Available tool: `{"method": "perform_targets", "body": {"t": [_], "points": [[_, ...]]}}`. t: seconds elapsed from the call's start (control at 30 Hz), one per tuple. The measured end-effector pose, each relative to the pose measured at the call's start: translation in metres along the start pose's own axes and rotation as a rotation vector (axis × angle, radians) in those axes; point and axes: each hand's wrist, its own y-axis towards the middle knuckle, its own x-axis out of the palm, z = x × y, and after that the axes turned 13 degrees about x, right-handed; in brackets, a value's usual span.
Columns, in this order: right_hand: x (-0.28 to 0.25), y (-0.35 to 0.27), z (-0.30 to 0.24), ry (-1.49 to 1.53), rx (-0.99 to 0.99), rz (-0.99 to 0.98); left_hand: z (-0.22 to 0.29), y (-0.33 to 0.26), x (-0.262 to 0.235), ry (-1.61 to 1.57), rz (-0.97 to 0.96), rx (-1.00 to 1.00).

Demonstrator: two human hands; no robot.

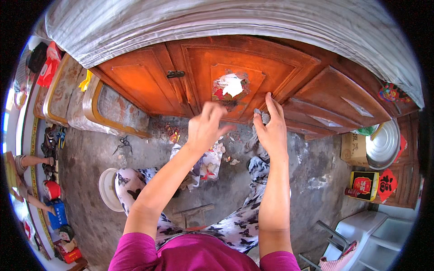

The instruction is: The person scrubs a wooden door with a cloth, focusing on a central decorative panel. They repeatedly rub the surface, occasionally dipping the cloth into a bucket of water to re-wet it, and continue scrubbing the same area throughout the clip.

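A reddish-brown wooden cabinet (199, 58) stands in front of me. On one door panel is a ragged patch of torn paper (231, 85), white in the middle with red and grey scraps around it. My left hand (205, 126) hovers just below the patch, slightly blurred; its fingers are bent, the thumb is apart, and I see nothing between them. My right hand (271, 128) is raised at the door's lower right, fingers pointing up, with a crumpled grey rag (261, 116) between thumb and fingers. Part of the rag is hidden by the hand.
Paper scraps (210, 165) litter the floor between my legs. A white bucket (110, 189) stands by my left leg. A pale cloth (235, 20) drapes over the cabinet top. Upholstered seats (115, 106) stand at left, a cardboard box (353, 149) and metal lid (384, 147) at right. Another person's legs (36, 161) show far left.
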Motion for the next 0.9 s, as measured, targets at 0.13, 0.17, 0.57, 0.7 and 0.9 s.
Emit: {"method": "perform_targets", "body": {"t": [0.13, 0.17, 0.57, 0.7, 0.9], "points": [[0.004, -0.001, 0.002, 0.001, -0.021, 0.033, 0.007, 0.057, -0.008, 0.115, 0.240, -0.053], [0.006, -0.002, 0.000, 0.002, -0.017, 0.036, 0.005, 0.065, -0.008, 0.138, 0.257, -0.025], [0.010, -0.001, 0.001, -0.008, -0.059, 0.043, -0.011, -0.014, 0.014, 0.066, -0.253, 0.302], [0.007, -0.002, -0.004, -0.012, -0.015, 0.023, -0.002, -0.003, 0.003, 0.024, -0.077, -0.005], [0.007, -0.002, -0.003, -0.032, -0.014, 0.046, -0.007, 0.078, 0.000, 0.199, 0.189, 0.156]]}}
